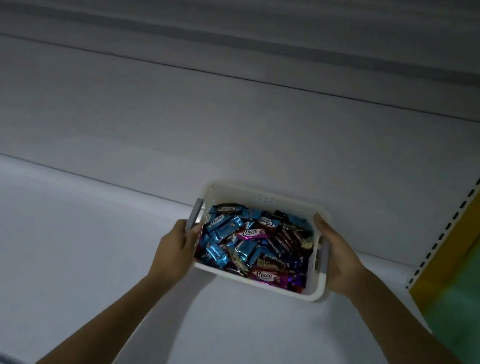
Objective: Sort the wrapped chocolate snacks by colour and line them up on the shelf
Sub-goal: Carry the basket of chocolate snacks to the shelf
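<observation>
gripping white perforated plastic basket [264, 195] at both ends, left hand [175, 252] and right hand [337, 252] clamped on its rim; glossy crinkled chocolate snacks [253, 240] heaped inside, far back on smooth shelf [77, 238].

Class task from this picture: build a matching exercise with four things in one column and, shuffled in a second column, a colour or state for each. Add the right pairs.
Things
1 basket
2 handles
3 snacks
4 left hand

Descriptions
A grey
B mixed colours, piled together unsorted
C grips the basket's left rim
D white, with small holes

Pairs: 1-D, 2-A, 3-B, 4-C
</observation>
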Demonstrator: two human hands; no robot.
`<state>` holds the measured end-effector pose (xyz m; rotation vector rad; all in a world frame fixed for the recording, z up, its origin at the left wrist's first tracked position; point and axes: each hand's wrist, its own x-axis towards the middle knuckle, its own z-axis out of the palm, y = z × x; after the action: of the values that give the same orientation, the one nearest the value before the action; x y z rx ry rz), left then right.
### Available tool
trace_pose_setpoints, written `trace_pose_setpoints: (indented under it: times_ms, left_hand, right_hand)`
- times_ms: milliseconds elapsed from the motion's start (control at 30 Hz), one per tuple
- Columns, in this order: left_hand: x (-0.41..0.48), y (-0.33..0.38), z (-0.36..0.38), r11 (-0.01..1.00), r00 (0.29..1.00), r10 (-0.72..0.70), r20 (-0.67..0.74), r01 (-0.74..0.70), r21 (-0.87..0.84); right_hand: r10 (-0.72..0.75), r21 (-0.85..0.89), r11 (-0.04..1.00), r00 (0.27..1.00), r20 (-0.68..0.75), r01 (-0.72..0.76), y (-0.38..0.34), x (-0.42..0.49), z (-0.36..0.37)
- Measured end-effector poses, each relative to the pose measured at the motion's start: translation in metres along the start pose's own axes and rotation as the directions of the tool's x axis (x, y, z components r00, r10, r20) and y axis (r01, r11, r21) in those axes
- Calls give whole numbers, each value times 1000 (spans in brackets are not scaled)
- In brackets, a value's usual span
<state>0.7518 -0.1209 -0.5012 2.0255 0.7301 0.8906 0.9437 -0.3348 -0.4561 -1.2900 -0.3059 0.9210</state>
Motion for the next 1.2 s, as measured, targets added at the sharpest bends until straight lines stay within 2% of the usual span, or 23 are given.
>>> trace_pose_setpoints:
  times_ms: [67, 200, 233, 333, 433, 533, 633, 733, 900, 1000, 1100, 1200]
  left_hand:
    - [3, -6, 5, 997, 999, 20, -41, -17, 80]
    - [-16, 2, 19, 997, 963, 7, -270, 15, 77]
    - [-23, 7, 24, 992, 968, 44, -247, -14, 124]
    - [-48, 12, 41, 920, 990, 142, -23, -124, 372]
    - [-56, 9, 55, 841, 990, 122, 75, -144, 522]
    - [-50, 5, 60, 830, 989, 94, 117, -142, 539]
    - [-47, -1, 62, 851, 992, 15, 126, -79, 520]
    - [-47, -4, 64, 850, 988, 20, 151, -96, 517]
    - [-48, -4, 63, 859, 993, 38, 114, -91, 503]
    - [-48, -3, 62, 862, 996, 12, 86, -54, 504]
    - [-48, -1, 60, 878, 999, 21, 50, -42, 477]
    - [-48, 0, 60, 901, 1000, 16, 13, -20, 433]
  right_hand:
    - [-27, -30, 999, 1000, -11, 27, -8, 6, 3]
    - [-160, -116, 983, 966, -203, 139, -1, 18, 13]
    - [-182, -138, 978, 962, -203, 156, 2, 20, 15]
    - [-285, -121, 956, 942, -175, 267, 6, 22, 17]
    - [-482, -152, 875, 855, -192, 460, 14, 26, 17]
    - [-653, -292, 750, 732, -192, 593, 22, 28, 19]
    - [-724, -324, 681, 670, -164, 657, 30, 34, 19]
    - [-769, -347, 629, 622, -148, 695, 34, 38, 19]
    - [-870, -483, 409, 490, 48, 774, 31, 39, 27]
    - [-914, -512, 243, 372, 164, 824, 32, 40, 27]
    - [-927, -544, 78, 262, 269, 835, 30, 43, 26]
    - [-884, -542, -130, 151, 443, 830, 21, 40, 31]
